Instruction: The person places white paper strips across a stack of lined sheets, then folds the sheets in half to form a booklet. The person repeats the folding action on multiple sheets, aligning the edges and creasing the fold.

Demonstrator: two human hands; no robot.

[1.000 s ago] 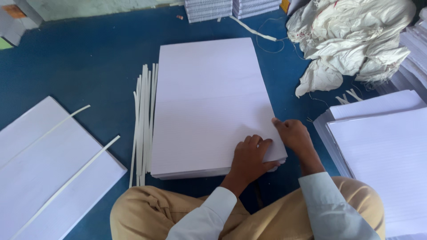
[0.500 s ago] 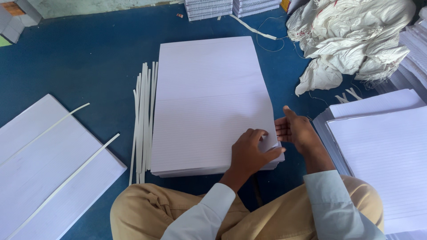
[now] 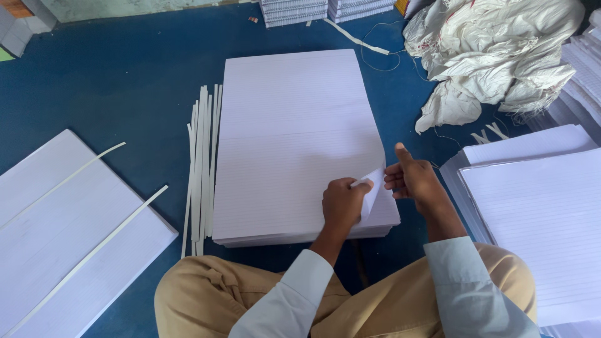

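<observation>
Now lifted off stack of ruled sheets: thin floppy top-sheet corner, pinched by left hand; right hand half-open, empty.

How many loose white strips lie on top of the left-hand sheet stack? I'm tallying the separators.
2. One strip runs across the stack's upper part; the other strip lies lower, reaching its right edge. More strips may lie beyond the frame.

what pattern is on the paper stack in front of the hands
White with fine horizontal ruled lines, on the paper stack; clearest in the head view.
</observation>
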